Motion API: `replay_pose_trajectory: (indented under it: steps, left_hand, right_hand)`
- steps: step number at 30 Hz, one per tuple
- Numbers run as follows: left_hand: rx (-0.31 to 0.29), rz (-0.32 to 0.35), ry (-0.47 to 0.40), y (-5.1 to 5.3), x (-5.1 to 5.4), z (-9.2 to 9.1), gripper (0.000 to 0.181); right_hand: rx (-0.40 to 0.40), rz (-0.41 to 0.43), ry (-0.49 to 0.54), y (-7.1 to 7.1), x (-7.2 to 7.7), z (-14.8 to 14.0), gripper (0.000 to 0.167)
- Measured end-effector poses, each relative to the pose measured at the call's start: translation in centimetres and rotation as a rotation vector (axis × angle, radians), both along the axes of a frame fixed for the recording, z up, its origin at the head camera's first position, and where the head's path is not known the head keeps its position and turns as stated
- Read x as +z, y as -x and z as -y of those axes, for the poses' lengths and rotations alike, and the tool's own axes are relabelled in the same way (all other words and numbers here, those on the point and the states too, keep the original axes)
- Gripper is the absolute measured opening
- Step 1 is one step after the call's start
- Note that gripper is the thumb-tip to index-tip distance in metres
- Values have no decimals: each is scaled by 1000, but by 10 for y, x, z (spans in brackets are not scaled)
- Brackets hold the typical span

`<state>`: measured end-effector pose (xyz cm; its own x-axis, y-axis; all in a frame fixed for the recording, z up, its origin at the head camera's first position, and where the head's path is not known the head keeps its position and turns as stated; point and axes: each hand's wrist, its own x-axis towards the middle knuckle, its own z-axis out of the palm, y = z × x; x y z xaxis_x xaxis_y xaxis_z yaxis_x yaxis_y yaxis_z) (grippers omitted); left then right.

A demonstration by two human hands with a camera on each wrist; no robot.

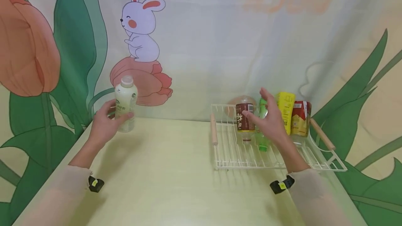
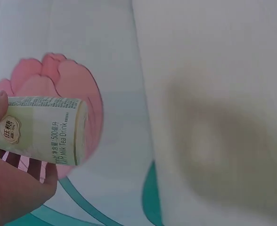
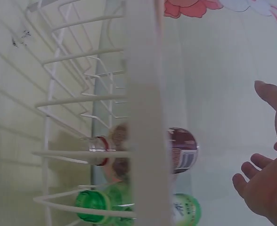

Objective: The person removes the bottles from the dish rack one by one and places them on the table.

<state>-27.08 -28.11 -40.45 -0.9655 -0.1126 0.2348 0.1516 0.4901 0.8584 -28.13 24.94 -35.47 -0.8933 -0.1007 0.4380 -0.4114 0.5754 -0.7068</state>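
My left hand (image 1: pixel 105 121) grips a pale milk tea bottle (image 1: pixel 125 100) round its sides and holds it upright above the table's left part. In the left wrist view the bottle's label (image 2: pixel 49 132) reads "Milk Tea Drink". My right hand (image 1: pixel 271 119) is over a white wire rack (image 1: pixel 251 167), thumb and fingers spread, holding nothing. Nearest to it are a bottle with a dark red label (image 1: pixel 243 118) and a green-capped bottle (image 1: pixel 262 142), both lying neck-down in the rack. The right wrist view shows the right hand (image 3: pixel 270 174) apart from these bottles.
Beside them in the rack, a yellow container (image 1: pixel 286 107) and a red-and-gold labelled bottle (image 1: pixel 300 118) lean toward the back. Wooden handles (image 1: pixel 214 130) flank the rack. Behind the pale table (image 1: pixel 169 170) hangs a printed curtain (image 1: pixel 201 44).
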Motion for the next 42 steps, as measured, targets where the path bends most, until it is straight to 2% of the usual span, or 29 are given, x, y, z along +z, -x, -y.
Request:
replay_pose_trajectory:
  steps: [4, 7, 13, 19, 25, 30, 37, 42]
  left_hand:
    - [78, 16, -39, 7, -14, 16, 86]
    - [129, 1, -74, 13, -26, 24, 83]
    - [223, 8, -139, 21, -50, 33, 80]
    - [329, 17, -208, 28, -64, 38, 79]
    - [327, 12, -209, 36, -73, 42, 77]
    - [341, 47, -188, 36, -79, 44, 76]
    - [327, 64, -118, 39, -84, 47, 76]
    - [314, 89, -88, 40, -86, 48, 78]
  right_hand:
    - [-29, 30, 20, 9, -13, -3, 107]
    - [-51, 68, 24, 14, -22, -4, 114]
    - [-62, 153, -23, 23, -35, -3, 119]
    - [-71, 196, -36, 27, -41, 0, 122]
    - [-88, 229, -33, 31, -49, 2, 126]
    - [-91, 260, -40, 34, -58, 2, 125]
    - [-80, 284, -12, 32, -64, 0, 118]
    - [-60, 262, 20, 33, -66, 0, 109]
